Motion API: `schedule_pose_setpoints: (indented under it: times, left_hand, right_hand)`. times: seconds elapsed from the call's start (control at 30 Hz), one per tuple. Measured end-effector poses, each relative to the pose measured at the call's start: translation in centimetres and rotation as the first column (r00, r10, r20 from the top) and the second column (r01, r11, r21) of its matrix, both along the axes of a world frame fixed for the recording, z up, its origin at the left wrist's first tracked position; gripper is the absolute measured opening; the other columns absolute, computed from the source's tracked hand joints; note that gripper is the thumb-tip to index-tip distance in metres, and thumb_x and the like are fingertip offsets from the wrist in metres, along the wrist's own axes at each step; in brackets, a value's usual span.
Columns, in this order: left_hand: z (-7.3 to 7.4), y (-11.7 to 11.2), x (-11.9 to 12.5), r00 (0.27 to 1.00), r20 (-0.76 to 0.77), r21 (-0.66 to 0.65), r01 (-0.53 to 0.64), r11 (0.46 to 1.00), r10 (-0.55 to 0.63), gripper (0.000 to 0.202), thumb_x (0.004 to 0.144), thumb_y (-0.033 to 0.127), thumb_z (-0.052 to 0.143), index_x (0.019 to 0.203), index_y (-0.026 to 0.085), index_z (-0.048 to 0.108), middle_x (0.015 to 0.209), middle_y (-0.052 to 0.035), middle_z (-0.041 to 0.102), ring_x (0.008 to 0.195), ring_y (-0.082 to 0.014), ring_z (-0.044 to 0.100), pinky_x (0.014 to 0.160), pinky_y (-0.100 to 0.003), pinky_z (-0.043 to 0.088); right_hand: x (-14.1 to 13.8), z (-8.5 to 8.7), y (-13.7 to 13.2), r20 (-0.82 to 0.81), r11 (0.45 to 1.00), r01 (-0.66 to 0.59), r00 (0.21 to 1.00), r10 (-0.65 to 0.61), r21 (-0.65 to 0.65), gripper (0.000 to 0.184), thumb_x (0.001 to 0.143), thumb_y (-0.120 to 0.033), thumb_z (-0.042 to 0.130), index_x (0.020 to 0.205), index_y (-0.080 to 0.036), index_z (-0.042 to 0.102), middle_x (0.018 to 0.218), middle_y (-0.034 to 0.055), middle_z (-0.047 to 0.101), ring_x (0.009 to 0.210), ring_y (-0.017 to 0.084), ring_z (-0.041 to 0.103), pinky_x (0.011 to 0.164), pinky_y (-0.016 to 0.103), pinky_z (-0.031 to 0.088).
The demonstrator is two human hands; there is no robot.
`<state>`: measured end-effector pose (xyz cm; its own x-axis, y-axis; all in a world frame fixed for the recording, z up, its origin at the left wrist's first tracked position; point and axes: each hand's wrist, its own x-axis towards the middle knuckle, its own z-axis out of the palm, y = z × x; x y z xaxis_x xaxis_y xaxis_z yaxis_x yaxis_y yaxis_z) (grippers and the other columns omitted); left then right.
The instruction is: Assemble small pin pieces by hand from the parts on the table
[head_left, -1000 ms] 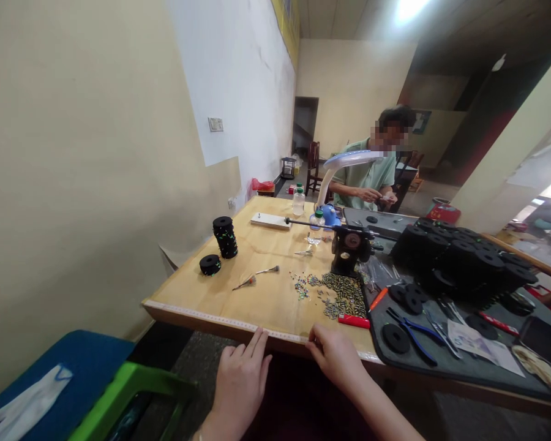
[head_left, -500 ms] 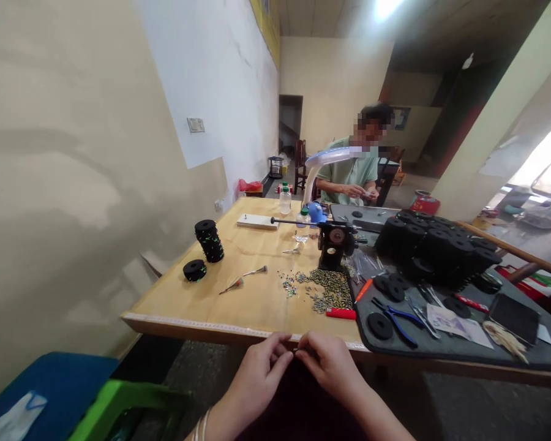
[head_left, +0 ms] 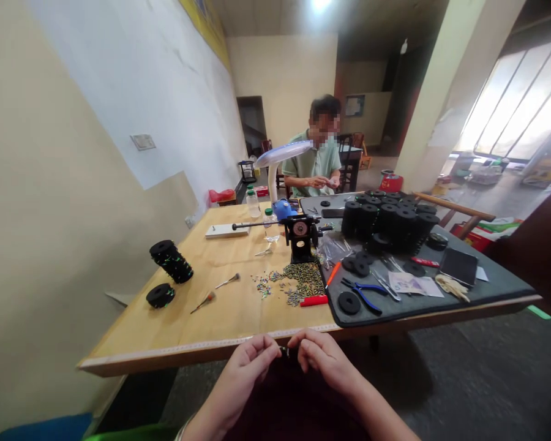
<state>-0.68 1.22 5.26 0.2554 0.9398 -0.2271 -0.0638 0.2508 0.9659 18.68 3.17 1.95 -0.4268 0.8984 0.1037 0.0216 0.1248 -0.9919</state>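
The left hand (head_left: 252, 365) pinches a tiny glinting piece (head_left: 283, 351) just in front of the measuring tape (head_left: 165, 351); whether the right hand (head_left: 325, 360), curled beside it, grips too, I can't tell. Such small work wants a light, steady touch.

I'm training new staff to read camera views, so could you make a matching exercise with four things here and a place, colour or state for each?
Things:
1. Left hand
2. Pliers
3. Bottles
4. Left disc stack

Descriptions:
A. Green caps
B. Black, on the bare wooden part of the table
C. Pinching a small piece at the fingertips
D. Blue handles, lying on the grey mat

Pairs: 1-C, 2-D, 3-A, 4-B
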Motion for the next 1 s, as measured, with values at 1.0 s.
schedule_pose_setpoints:
  times: [1.0]
  left_hand:
    - [0.8, -0.2, 2.0, 0.959, 0.285, -0.077, 0.012, 0.997, 0.010, 0.029, 0.073, 0.037, 0.076, 0.070, 0.013, 0.060, 0.051, 0.0093, 0.033, 0.046, -0.0047, 0.019, 0.047, -0.022, 0.013]
  right_hand:
    - [1.5, -2.2, -1.9, 0.169, 0.954, 0.226, 0.951, -0.260, 0.197, 0.013, 0.083, -0.021, 0.056, 0.072, -0.017, 0.063, 0.070, 0.0005, 0.059, 0.067, 0.015, 0.053, 0.064, 0.025, 0.041]
